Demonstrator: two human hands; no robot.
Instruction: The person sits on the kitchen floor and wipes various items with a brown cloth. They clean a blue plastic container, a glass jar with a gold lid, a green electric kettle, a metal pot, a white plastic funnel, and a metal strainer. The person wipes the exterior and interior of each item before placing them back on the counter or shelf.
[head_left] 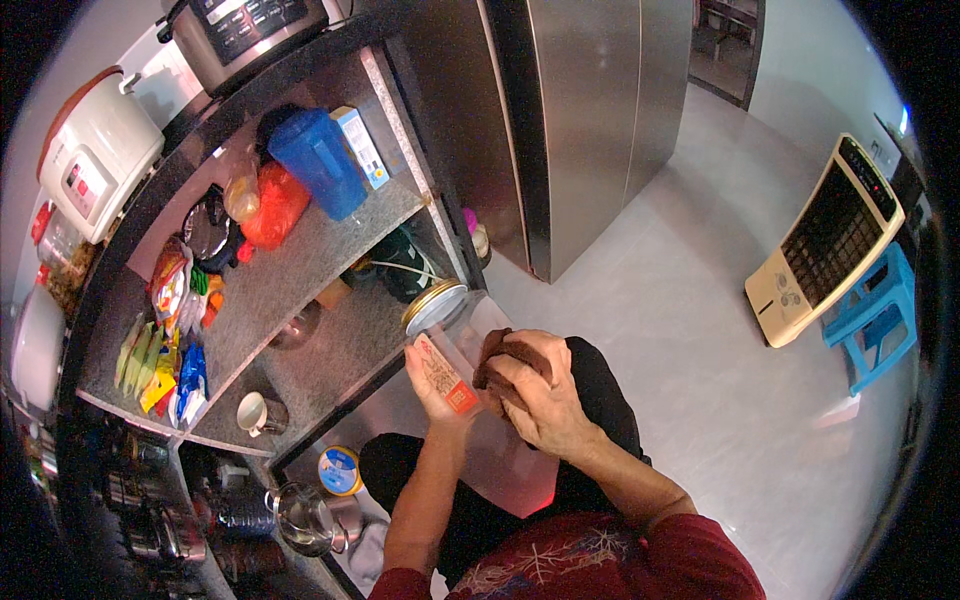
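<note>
A large see-through jar (pixel 512 468) with a gold-rimmed lid (pixel 433 304) lies tilted across my lap, its lid end toward the shelves. My left hand (pixel 436 388) grips its side near the lid, beside a beige and red label (pixel 449 376). In my right hand (pixel 543 396) is a bunched brown cloth (pixel 497 362), pressed against the jar's other side. The fingers of that hand curl over the cloth and hide part of the jar wall.
Stone shelves (pixel 300 265) at left hold a blue pitcher (pixel 320 160), a red bag (pixel 275 207), food packets and a mug (pixel 258 413). Near my left knee are a round tub (pixel 339 470) and glass jug (pixel 305 518). A fridge (pixel 585 120), air cooler (pixel 830 240) and blue stool (pixel 875 315) stand beyond.
</note>
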